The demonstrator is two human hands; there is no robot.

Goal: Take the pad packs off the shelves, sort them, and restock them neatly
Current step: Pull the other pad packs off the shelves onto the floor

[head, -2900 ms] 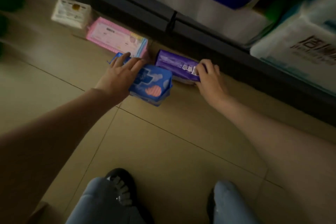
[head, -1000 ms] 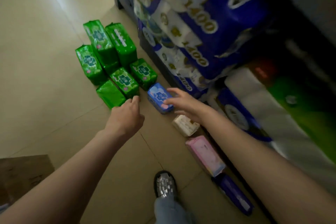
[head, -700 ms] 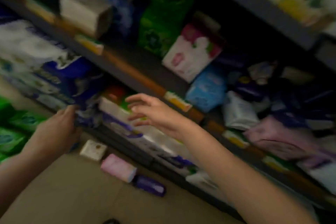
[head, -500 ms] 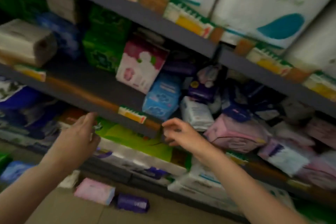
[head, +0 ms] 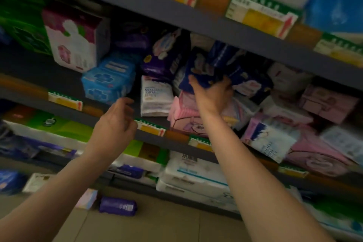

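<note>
Navy pad pack gripped by right hand, left hand loose and empty; yanking risks toppling the leaning neighbours

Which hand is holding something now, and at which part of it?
The right hand grips a dark blue pack on the shelf at its lower edge. The left hand holds nothing.

Two hands, one purple pack on the floor.
</note>
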